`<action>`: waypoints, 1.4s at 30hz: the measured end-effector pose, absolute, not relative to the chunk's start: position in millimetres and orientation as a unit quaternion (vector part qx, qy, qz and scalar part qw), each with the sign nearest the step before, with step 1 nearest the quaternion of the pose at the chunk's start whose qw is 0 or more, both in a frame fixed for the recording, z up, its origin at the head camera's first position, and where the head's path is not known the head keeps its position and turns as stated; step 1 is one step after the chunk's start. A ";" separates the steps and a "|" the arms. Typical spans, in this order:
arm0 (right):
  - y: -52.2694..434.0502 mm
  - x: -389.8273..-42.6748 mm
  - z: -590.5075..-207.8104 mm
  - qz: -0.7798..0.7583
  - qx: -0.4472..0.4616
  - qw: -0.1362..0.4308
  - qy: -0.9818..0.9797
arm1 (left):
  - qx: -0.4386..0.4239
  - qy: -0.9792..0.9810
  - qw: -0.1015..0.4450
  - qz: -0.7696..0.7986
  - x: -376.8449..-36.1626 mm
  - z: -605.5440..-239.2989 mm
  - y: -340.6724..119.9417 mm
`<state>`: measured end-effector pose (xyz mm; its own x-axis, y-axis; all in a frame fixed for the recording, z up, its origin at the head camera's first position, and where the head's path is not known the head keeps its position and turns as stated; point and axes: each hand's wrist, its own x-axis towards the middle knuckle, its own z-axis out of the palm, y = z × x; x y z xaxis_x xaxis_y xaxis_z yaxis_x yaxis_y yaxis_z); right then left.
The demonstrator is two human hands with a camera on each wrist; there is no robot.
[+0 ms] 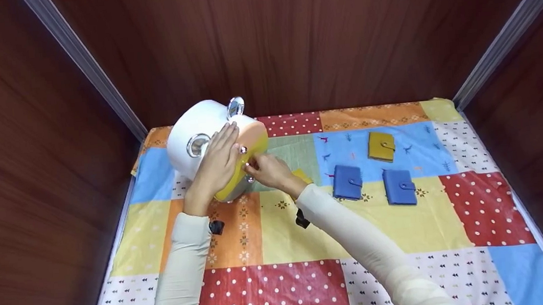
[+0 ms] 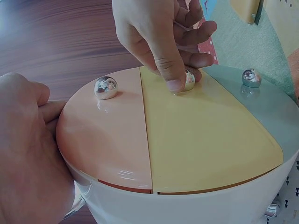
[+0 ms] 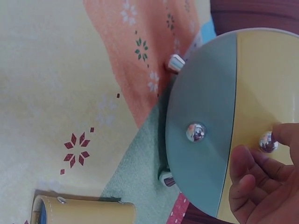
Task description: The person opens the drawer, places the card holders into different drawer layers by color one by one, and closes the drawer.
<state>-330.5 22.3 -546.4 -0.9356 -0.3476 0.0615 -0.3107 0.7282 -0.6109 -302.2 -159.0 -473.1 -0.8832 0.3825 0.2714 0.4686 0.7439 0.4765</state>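
1. Presently, the middle knob [image 2: 188,79] of the tipped white container [image 1: 191,132] is pinched by the right hand [image 1: 267,171].
2. The container's side is braced by the flat, open-fingered left hand [image 1: 216,159].
3. Wallets [image 1: 347,182] lie right of the right hand on the bench [image 1: 406,229].

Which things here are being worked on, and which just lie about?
In hand: white round box, held by the left hand; yellow lid panel; its silver knob, pinched by the right hand.
Lying about: two blue wallets, mustard wallet, patchwork cloth.

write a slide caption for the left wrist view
Right hand pinches the middle knob on the yellow drawer while the left hand steadies the white box.
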 end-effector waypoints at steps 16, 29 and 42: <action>20.7 -328.2 -545.5 -0.307 -0.174 0.019 0.935 | -0.228 -0.932 0.076 -0.270 -302.3 -472.8 -157.7; 24.1 -324.4 -545.4 -0.312 -0.177 0.018 0.933 | -0.224 -0.937 0.076 -0.257 -302.2 -474.1 -158.7; 35.1 -317.6 -544.9 -0.310 -0.196 0.005 0.930 | -0.225 -0.937 0.074 -0.255 -303.5 -474.8 -158.9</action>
